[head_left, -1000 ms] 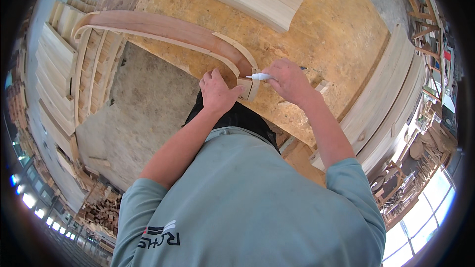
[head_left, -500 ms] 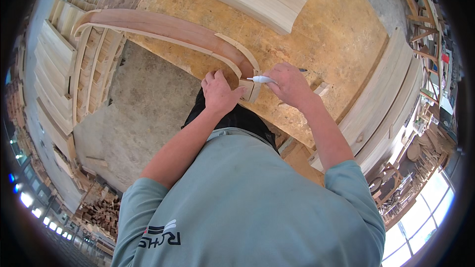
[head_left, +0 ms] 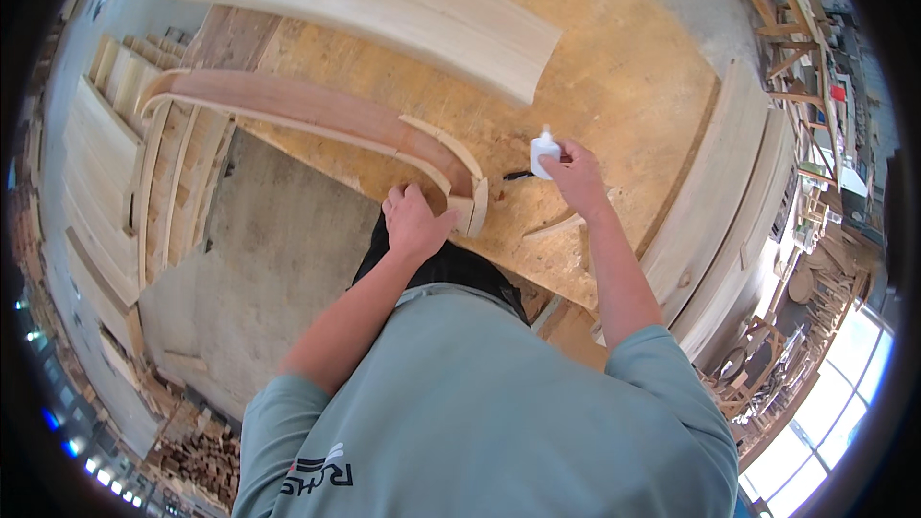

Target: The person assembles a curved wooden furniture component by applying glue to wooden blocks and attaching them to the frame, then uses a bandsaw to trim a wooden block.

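Note:
A long curved wooden frame [head_left: 297, 105] with a reddish-brown inner face and pale edge strips arcs across the workbench to just before me. At its near end, my left hand [head_left: 418, 228] curls its fingers at the side and rests its thumb by a pale end block [head_left: 460, 214]. To the right, above the bench, my right hand [head_left: 579, 184] grips a white squeeze bottle [head_left: 544, 155], held upright with its nozzle up. A small black object [head_left: 516, 175] lies on the bench beside the bottle; its kind is unclear.
On the yellowish workbench [head_left: 633, 96] a wide pale curved panel [head_left: 384, 10] lies at the far side. A thin curved offcut [head_left: 554, 226] sits right of the frame. Long boards [head_left: 710, 201] line the right side; stacked curved wooden parts [head_left: 177, 182] stand at the left.
My right hand has lifted the bottle away from the frame's end, to the far right, and turned it from nozzle pointing left to upright. The left hand stays at the frame's end.

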Demonstrator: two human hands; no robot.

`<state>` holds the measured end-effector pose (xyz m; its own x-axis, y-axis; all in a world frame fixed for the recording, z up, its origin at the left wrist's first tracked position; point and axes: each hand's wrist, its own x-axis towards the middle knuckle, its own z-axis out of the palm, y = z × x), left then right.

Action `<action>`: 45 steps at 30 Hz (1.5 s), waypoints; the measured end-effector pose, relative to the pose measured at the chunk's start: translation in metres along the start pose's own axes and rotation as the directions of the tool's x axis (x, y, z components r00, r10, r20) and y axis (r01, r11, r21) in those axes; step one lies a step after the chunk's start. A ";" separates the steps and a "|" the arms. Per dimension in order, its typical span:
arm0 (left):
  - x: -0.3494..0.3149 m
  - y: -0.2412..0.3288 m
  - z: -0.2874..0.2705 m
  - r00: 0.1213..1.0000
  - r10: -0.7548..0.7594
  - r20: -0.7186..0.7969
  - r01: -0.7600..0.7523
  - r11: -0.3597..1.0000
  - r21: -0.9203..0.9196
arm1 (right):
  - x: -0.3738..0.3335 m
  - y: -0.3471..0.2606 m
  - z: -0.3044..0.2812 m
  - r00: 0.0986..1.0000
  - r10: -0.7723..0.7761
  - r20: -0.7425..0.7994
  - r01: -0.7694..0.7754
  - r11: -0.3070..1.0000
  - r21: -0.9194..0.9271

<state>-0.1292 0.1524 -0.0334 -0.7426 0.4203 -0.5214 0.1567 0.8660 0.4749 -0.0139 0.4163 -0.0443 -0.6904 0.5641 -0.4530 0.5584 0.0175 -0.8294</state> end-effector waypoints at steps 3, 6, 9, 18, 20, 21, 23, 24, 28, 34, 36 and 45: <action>0.005 0.002 -0.002 0.991 -0.039 0.130 0.033 0.998 0.046 | 0.018 0.019 -0.038 0.987 0.027 -0.159 -0.036 0.998 -0.054; 0.012 0.002 -0.001 0.978 -0.058 0.202 0.035 0.993 0.116 | 0.040 0.041 -0.064 0.984 0.099 -0.148 -0.118 0.985 -0.126; 0.012 0.001 0.001 0.975 -0.051 0.215 0.023 0.991 0.133 | 0.053 0.047 -0.074 0.978 0.159 -0.134 -0.171 0.982 -0.085; 0.010 0.004 -0.004 0.959 -0.078 0.273 0.050 0.993 0.109 | 0.030 0.022 -0.055 0.931 0.061 -0.360 -0.199 0.912 -0.360; 0.009 0.002 -0.003 0.967 -0.063 0.246 0.044 0.996 0.081 | 0.020 -0.007 -0.010 0.973 0.054 -0.222 -0.145 0.898 -0.416; 0.008 0.001 -0.003 0.970 -0.055 0.236 0.040 0.997 0.068 | 0.015 -0.030 0.015 0.997 0.062 -0.053 -0.080 0.867 -0.493; 0.009 -0.003 0.000 0.972 -0.014 0.235 0.012 1.000 0.009 | 0.010 -0.043 0.067 0.981 -0.082 0.174 0.165 0.826 -0.538; 0.010 -0.007 0.002 0.972 0.006 0.234 -0.001 1.000 -0.020 | 0.007 -0.042 0.086 0.943 -0.241 0.228 0.327 0.795 -0.512; 0.015 -0.016 0.009 0.968 0.027 0.248 -0.010 0.998 -0.069 | 0.030 -0.051 0.095 0.884 0.165 0.437 0.038 0.906 -0.421; 0.019 -0.026 0.017 0.973 0.069 0.220 -0.033 0.986 -0.166 | 0.024 -0.021 0.108 0.924 -0.218 0.315 0.360 0.776 -0.517; 0.019 -0.035 0.020 0.976 0.150 0.155 -0.119 0.974 -0.190 | 0.015 -0.033 0.104 0.928 -0.238 0.287 0.362 0.756 -0.545; 0.022 -0.051 0.030 0.866 0.326 0.380 0.089 0.647 -0.757 | -0.012 -0.065 0.094 0.923 -0.312 0.225 0.384 0.718 -0.580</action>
<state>-0.1345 0.1256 -0.0904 -0.3446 0.7488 -0.5662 -0.4578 0.3925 0.7977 -0.0852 0.3311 -0.0158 -0.9148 0.3298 -0.2330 0.4030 0.7083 -0.5796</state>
